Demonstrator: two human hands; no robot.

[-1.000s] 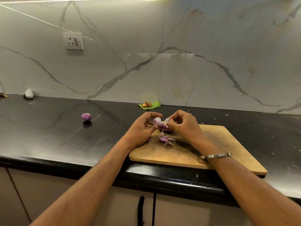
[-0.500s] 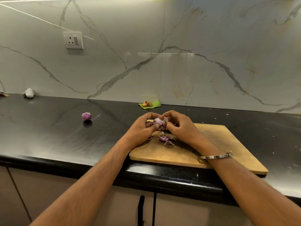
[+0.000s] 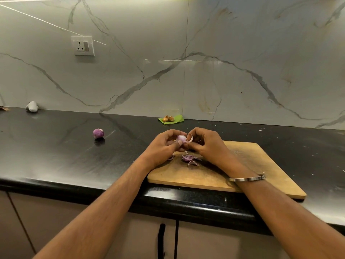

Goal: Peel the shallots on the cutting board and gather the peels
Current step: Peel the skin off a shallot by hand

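- A whole shallot (image 3: 98, 133) sits alone on the black counter (image 3: 56, 150), well apart from the cutting board (image 3: 261, 165).
- Left hand (image 3: 164, 146) curls round the half-peeled shallot (image 3: 181, 138) (axis unclear) above the board's far-left corner.
- Right hand (image 3: 207, 144) pinches a loosened peel (image 3: 190, 138).
- Peels (image 3: 189, 158) lie beneath, near the board's left edge.

We see a black surface (image 3: 56, 156) carrying: wooden cutting board (image 3: 261, 165) at front edge, one purple shallot (image 3: 98, 133) well left of it, green leaf (image 3: 175, 119) with brown bits by wall, grey lump (image 3: 32, 106) far left.
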